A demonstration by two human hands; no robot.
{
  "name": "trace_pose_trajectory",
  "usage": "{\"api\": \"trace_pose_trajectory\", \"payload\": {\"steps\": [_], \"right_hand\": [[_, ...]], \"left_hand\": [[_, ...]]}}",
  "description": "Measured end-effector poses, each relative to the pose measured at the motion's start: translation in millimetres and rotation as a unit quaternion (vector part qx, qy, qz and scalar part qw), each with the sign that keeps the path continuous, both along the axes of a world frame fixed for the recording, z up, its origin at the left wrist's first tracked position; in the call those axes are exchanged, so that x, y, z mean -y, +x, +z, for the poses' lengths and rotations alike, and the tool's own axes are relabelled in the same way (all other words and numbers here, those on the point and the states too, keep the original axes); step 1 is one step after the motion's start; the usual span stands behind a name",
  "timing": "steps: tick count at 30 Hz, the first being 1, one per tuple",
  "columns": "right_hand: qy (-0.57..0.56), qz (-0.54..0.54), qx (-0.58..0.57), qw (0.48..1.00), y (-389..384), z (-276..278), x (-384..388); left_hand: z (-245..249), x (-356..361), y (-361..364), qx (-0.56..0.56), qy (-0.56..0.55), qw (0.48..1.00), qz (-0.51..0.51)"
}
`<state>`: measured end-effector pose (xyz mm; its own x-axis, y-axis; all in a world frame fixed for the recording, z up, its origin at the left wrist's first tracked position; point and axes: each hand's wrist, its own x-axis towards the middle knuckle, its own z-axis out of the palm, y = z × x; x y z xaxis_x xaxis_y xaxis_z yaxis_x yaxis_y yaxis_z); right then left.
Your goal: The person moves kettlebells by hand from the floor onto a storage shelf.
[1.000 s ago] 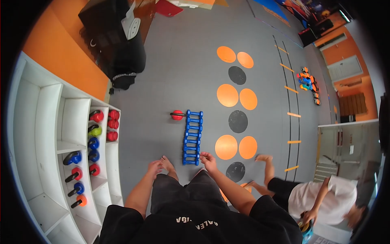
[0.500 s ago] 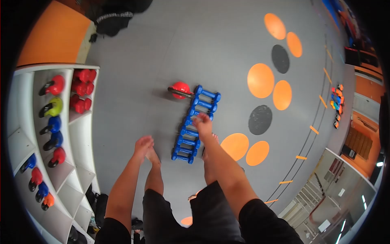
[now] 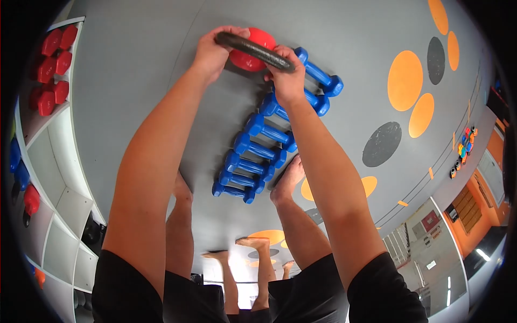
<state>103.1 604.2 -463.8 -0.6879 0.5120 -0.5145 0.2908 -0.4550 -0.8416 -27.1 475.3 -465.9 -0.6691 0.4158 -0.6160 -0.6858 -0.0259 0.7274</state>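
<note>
A red kettlebell (image 3: 253, 49) with a dark handle is at the top centre. My left hand (image 3: 215, 51) is at the left end of the handle, fingers against the kettlebell's side. At the handle's right end, my right hand (image 3: 287, 72) has its fingers bent round the kettlebell's other side. Blue dumbbells (image 3: 250, 166) lie in a row on the grey floor, running from beside the kettlebell down between my bare feet. My right forearm covers part of the row.
White shelving (image 3: 64, 126) on the left holds red dumbbells (image 3: 46, 70) and kettlebells. Orange and dark circles (image 3: 405, 81) mark the floor at right. Another person's bare legs (image 3: 262, 269) show at the bottom. Small coloured weights (image 3: 464, 148) stand far right.
Both hands have moved up and forward to the kettlebell and now touch it. The view has come closer to the floor, so the kettlebell and dumbbells look larger.
</note>
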Motion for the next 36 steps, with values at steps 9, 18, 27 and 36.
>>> {"api": "trace_pose_trajectory", "payload": {"steps": [9,18,27,36], "right_hand": [[-0.017,-0.083,0.051,0.995,-10.2,7.9,18.1],[0.278,0.099,0.052,0.954,95.8,204.0,126.0],[0.094,0.045,0.167,0.980,216.8,451.1,306.7],[0.066,0.083,0.098,0.990,217.0,534.0,400.7]], "left_hand": [[16.4,5.9,9.3,0.041,-0.007,0.999,0.015],[184.3,139.2,146.3,0.087,0.010,0.978,0.189],[450.6,302.2,238.4,0.148,-0.076,0.974,0.155],[546.9,411.9,249.0,0.098,-0.027,0.973,0.207]]}}
